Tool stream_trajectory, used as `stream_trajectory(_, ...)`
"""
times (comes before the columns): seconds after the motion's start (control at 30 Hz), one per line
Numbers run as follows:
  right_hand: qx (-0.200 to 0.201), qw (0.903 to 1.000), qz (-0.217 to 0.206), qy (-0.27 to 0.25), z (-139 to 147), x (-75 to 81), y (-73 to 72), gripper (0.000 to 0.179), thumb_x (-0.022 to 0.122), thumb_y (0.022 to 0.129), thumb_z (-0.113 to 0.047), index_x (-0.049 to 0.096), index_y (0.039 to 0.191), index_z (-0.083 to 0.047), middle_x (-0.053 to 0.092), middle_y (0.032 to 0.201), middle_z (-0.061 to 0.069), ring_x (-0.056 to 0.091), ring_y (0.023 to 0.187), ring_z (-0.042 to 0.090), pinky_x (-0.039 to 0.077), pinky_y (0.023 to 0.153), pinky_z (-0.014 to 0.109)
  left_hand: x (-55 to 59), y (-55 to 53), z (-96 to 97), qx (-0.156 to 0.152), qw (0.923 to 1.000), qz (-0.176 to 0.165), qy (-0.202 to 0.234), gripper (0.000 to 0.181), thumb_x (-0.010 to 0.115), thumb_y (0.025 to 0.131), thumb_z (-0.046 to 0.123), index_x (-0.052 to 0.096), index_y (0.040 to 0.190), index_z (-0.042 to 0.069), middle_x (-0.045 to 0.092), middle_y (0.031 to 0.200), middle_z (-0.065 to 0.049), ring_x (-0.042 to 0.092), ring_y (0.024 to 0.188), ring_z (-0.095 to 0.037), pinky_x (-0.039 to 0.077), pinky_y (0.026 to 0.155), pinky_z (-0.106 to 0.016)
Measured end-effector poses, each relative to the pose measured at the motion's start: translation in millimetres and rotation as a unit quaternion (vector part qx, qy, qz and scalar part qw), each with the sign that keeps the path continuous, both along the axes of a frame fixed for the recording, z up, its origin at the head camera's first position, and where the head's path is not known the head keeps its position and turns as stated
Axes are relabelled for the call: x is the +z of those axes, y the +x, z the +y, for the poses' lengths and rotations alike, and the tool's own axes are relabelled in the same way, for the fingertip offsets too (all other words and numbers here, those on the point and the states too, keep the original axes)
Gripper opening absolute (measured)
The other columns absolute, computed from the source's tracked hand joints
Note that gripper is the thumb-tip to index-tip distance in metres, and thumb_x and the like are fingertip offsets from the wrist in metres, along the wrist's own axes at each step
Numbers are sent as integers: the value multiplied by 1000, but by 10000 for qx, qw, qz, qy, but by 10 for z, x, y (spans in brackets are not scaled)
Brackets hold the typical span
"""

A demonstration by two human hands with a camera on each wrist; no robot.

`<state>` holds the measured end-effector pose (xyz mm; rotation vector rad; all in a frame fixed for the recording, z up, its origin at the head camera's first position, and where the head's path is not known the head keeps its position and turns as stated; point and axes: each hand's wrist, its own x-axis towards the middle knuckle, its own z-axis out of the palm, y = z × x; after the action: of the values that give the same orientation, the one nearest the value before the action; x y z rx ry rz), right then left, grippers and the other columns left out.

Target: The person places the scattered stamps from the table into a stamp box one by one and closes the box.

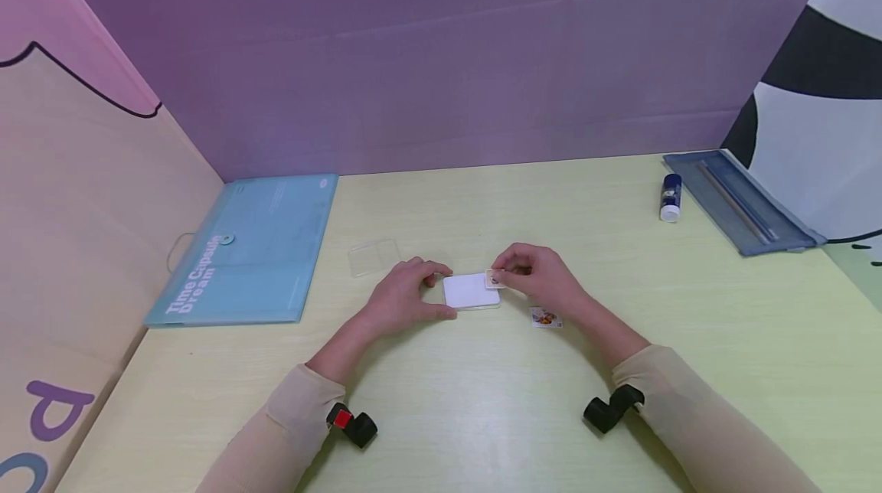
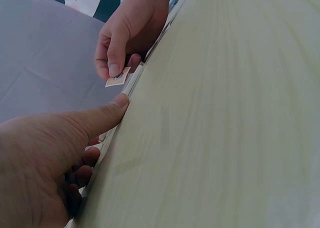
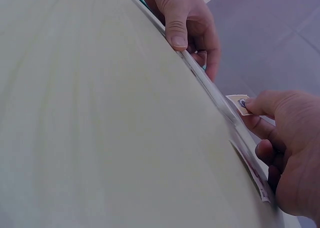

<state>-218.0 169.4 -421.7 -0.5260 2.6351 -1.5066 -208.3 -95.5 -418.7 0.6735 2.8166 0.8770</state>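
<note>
On the table lies a small white rounded card (image 1: 472,291), with a clear edge showing along its near side. My left hand (image 1: 411,290) holds it at its left end, thumb on the near corner and fingers at the far corner. Between thumb and fingertips, my right hand (image 1: 540,275) pinches a small stamp (image 1: 493,279) over the card's right end; in the right wrist view the stamp (image 3: 239,104) shows a dark print and pale border. Below the right hand, a second stamp (image 1: 546,317) with an orange picture lies on the table.
A thin transparent case piece (image 1: 374,257) lies left of the card. Farther left is a blue document folder (image 1: 255,248) with a string. At the back right stand a glue stick (image 1: 671,198) and, beside it, a blue zip pouch (image 1: 740,202). Fabric walls border the table.
</note>
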Motion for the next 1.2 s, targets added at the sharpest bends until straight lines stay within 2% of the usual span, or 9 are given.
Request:
stream_trajectory(0.8, 107, 9999, -55, 98, -90, -33, -20, 8, 75, 92, -11, 73, 99, -10, 72, 89, -1, 66, 83, 19, 50, 80, 36, -17, -9, -6, 11, 10000, 20, -16, 62, 89, 77, 38, 65, 131, 19, 55, 99, 3, 49, 92, -17, 43, 77, -33)
stream_trajectory(0.97, 133, 9998, 1, 112, -100, -30, -14, 8, 77, 91, -10, 73, 99, -10, 72, 90, -1, 64, 83, 20, 50, 77, 33, -21, -11, -7, 7, 10000, 50, 1, 61, 89, 77, 37, 65, 130, 19, 55, 99, 3, 49, 92, -17, 43, 77, -33)
stream_trajectory(1.2, -4, 9993, 22, 381, -111, -27, -9, 10, 78, 90, -14, 74, 99, -15, 67, 85, -1, 52, 73, 23, 42, 66, 32, -21, -15, -4, -13, 10000, 50, -4, 62, 89, 78, 38, 65, 131, 19, 55, 99, 3, 49, 92, -17, 43, 77, -32)
